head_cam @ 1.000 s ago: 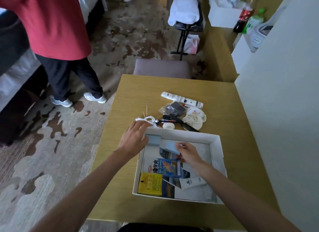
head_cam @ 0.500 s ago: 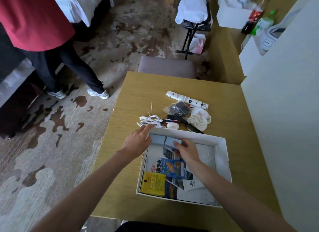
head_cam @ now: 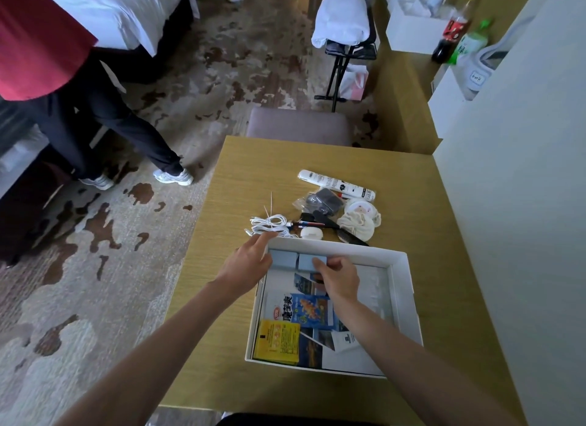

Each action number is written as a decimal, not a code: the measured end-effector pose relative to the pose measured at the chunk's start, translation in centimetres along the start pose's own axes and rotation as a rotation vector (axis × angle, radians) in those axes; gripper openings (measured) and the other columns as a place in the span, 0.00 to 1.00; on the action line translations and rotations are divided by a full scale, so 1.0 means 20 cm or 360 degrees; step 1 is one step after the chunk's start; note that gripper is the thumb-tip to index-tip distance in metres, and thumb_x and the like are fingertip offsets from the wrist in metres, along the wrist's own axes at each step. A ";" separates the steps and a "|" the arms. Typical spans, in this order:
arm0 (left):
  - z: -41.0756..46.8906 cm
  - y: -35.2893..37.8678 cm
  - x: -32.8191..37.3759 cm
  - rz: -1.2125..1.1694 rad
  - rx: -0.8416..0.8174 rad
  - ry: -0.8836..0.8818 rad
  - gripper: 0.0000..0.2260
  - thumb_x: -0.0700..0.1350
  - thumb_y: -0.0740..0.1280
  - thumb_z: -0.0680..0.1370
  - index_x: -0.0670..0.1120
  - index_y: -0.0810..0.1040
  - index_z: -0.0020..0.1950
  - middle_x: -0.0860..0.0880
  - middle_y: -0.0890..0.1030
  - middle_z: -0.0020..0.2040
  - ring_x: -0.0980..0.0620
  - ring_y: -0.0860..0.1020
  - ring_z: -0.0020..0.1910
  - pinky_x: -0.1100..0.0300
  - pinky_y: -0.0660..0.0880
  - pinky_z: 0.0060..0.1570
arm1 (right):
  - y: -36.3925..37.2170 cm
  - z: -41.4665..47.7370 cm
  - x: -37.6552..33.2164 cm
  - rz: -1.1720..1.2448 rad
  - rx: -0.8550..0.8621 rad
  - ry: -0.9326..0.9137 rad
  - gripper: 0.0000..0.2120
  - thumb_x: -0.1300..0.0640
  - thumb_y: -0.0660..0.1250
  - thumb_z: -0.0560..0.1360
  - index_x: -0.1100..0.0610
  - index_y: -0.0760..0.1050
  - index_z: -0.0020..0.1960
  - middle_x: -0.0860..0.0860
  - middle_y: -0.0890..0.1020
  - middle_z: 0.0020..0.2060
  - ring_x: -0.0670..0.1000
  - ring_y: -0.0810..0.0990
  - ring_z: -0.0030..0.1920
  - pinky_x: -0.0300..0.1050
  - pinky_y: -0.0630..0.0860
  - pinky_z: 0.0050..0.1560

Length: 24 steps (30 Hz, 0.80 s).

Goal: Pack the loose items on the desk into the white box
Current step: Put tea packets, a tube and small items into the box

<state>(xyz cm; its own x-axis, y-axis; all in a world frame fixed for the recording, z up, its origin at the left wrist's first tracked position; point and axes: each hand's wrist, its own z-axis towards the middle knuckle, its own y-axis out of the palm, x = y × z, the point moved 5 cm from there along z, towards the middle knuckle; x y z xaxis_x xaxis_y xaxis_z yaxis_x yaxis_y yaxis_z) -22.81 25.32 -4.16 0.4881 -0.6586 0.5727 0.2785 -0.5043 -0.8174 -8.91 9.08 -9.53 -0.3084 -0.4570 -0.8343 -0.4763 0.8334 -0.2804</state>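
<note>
Right now both hands work at the far left corner of the white box (head_cam: 402,286), which sits on the wooden counter (head_cam: 241,171). The left hand (head_cam: 245,265) lies over the box's far left rim, fingers loosely spread against a pale blue block (head_cam: 282,259); whether it grips the block I cannot tell, since the palm hides the contact. The right hand (head_cam: 337,278) pinches a second pale blue block (head_cam: 309,262) just beside the first, its fingers covering the block's near edge. Lower in the box lie a yellow packet (head_cam: 279,340), a blue snack packet (head_cam: 309,310) and a white tube (head_cam: 345,341) partly hidden under the right forearm. Beyond the box, loose on the counter, sit a coiled white cable (head_cam: 269,224), a white oval case (head_cam: 311,233), a dark comb (head_cam: 350,237), a cream cloth bundle (head_cam: 358,224), a dark item in clear wrap (head_cam: 320,200), hard to identify, and a long white tube (head_cam: 336,184). A standing person (head_cam: 47,45) is cut off at the frame's left edge.
</note>
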 end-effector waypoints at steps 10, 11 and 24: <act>0.06 -0.08 -0.02 -0.0297 -0.0095 -0.0146 0.15 0.52 0.55 0.82 0.48 0.71 0.65 0.46 0.79 0.59 0.49 0.79 0.48 0.53 0.77 0.49 | -0.13 -0.14 -0.34 -0.0295 -0.0331 -0.0870 0.07 0.50 0.68 0.76 0.54 0.76 0.45 0.49 0.80 0.39 0.50 0.79 0.38 0.40 0.75 0.35; 0.08 -0.08 -0.03 -0.0296 -0.0087 -0.0157 0.14 0.51 0.55 0.82 0.48 0.73 0.63 0.45 0.80 0.57 0.48 0.80 0.47 0.55 0.77 0.46 | -0.13 -0.14 -0.39 -0.0315 -0.0355 -0.0959 0.07 0.51 0.68 0.76 0.54 0.77 0.45 0.49 0.80 0.38 0.49 0.78 0.37 0.40 0.74 0.36; 0.47 -0.07 -0.02 -0.0331 -0.0078 -0.0220 0.07 0.47 0.64 0.78 0.50 0.79 0.53 0.51 0.83 0.51 0.51 0.81 0.44 0.55 0.79 0.44 | -0.17 0.44 -0.55 -0.0934 -0.0369 -0.0794 0.01 0.52 0.69 0.75 0.47 0.79 0.45 0.41 0.81 0.41 0.39 0.78 0.41 0.31 0.68 0.36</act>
<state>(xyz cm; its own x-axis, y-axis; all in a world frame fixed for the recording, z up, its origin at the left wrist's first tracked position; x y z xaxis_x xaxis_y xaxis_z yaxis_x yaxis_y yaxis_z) -15.63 31.60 -3.76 0.5337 -0.4571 0.7115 0.3458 -0.6498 -0.6769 3.27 13.98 -3.63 0.4236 -0.5621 -0.7104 -0.6220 0.3896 -0.6792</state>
